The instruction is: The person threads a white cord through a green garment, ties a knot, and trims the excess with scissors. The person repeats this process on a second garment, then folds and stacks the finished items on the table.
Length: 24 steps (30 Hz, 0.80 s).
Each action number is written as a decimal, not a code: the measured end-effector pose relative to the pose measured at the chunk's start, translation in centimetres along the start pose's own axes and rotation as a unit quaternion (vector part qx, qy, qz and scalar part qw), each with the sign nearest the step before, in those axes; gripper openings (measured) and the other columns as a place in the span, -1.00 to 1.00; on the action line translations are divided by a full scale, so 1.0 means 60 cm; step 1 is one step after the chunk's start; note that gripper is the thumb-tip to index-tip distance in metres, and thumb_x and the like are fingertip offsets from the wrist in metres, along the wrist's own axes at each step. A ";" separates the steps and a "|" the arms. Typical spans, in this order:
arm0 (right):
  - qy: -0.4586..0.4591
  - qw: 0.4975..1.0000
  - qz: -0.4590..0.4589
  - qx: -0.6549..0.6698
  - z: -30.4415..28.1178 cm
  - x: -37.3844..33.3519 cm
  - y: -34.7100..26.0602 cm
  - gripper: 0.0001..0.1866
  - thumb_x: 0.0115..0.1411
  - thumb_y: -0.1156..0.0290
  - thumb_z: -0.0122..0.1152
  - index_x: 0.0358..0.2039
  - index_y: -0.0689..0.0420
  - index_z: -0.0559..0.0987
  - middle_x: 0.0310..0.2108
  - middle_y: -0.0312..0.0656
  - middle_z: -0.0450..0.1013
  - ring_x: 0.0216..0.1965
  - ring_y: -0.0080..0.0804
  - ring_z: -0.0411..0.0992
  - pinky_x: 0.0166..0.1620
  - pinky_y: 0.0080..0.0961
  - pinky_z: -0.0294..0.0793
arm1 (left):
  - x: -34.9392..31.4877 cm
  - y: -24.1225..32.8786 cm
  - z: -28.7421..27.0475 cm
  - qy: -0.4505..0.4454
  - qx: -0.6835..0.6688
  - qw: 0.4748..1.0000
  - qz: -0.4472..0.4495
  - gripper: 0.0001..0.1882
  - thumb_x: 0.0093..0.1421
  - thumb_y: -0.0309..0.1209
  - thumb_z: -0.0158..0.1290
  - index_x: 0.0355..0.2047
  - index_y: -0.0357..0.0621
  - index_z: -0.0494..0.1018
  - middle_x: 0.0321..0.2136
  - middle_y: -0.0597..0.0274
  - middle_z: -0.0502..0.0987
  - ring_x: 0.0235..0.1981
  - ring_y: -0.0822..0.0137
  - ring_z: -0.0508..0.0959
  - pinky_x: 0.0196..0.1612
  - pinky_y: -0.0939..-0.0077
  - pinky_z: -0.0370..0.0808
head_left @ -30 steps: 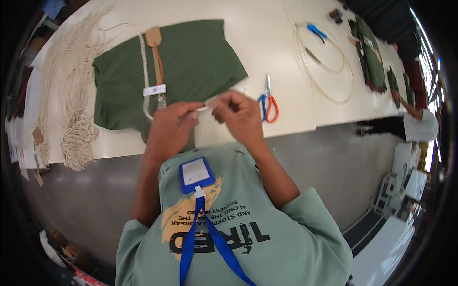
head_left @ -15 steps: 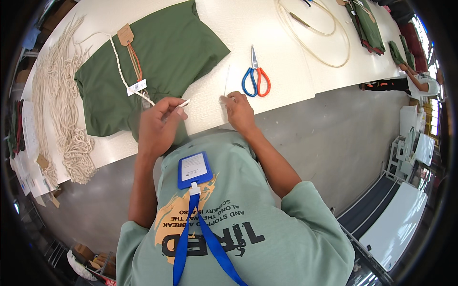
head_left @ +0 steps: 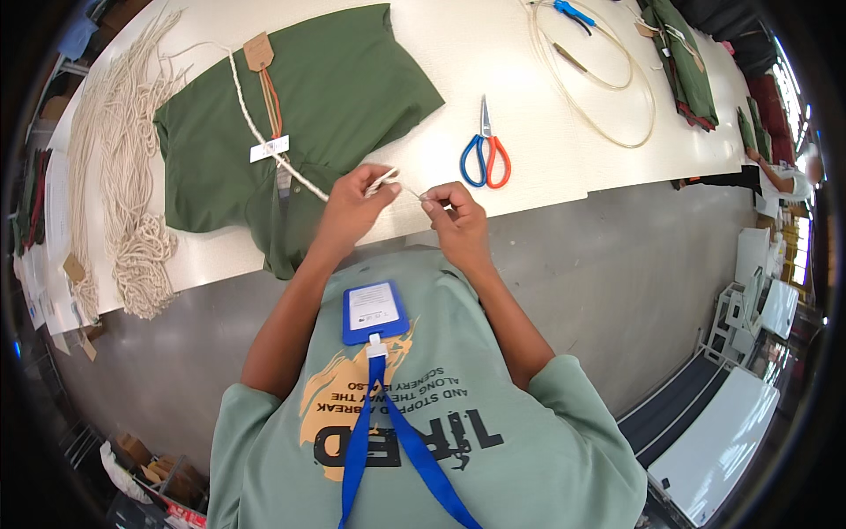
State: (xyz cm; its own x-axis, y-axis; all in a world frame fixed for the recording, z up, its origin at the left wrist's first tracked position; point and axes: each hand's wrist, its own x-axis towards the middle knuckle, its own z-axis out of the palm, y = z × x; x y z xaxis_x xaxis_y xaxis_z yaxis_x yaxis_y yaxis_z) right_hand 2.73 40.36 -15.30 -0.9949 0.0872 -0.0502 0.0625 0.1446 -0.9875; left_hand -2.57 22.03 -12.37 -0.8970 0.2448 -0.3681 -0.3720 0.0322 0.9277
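Note:
A white drawstring cord (head_left: pixel 248 110) runs across a dark green garment (head_left: pixel 344 79) spread on the table. My left hand (head_left: pixel 351 212) pinches its end, and a short loop of it sticks up past the thumb. Close by on the right, my right hand (head_left: pixel 460 229) is closed, fingertips pinching a thin needle-like tool (head_left: pixel 414 193) that points at the cord's end; its exact kind is too small to tell. A brown hang tag (head_left: pixel 259 51) and a white label (head_left: pixel 270 149) lie on the garment.
Scissors (head_left: pixel 498 160) with blue and red handles lie right of the hands on the white table (head_left: pixel 529 172). Loose cords (head_left: pixel 141 256) pile at the left. A clear hose (head_left: pixel 648 115) with a blue air gun (head_left: pixel 575 12) and folded garments (head_left: pixel 683 66) lie far right; another person (head_left: pixel 789 181) stands beyond.
My left hand has moved right with the cord's end. The right hand has turned the thin tool from pointing away to pointing left, and the two hands are now nearly together.

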 end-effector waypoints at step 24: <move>0.121 0.915 0.218 0.317 -0.016 -0.007 -0.073 -0.86 0.32 0.43 0.22 -0.25 0.26 0.54 -0.38 -0.18 0.53 -0.42 -0.49 0.50 -0.32 -0.51 0.60 | -0.018 0.011 0.053 -0.030 0.159 0.982 0.101 -0.84 0.20 -0.42 0.20 -0.35 -0.31 0.57 -0.61 0.25 0.56 -0.58 0.61 0.39 -0.51 0.57 0.35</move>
State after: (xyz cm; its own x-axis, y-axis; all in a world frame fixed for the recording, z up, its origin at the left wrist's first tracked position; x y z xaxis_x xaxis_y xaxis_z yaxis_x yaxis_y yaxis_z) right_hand 2.95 40.62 -10.83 -0.8342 0.2278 -0.5022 0.3155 -0.5497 -0.7735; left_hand -1.06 24.85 -11.17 -0.9253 0.3344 -0.1789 -0.0859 0.2747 0.9577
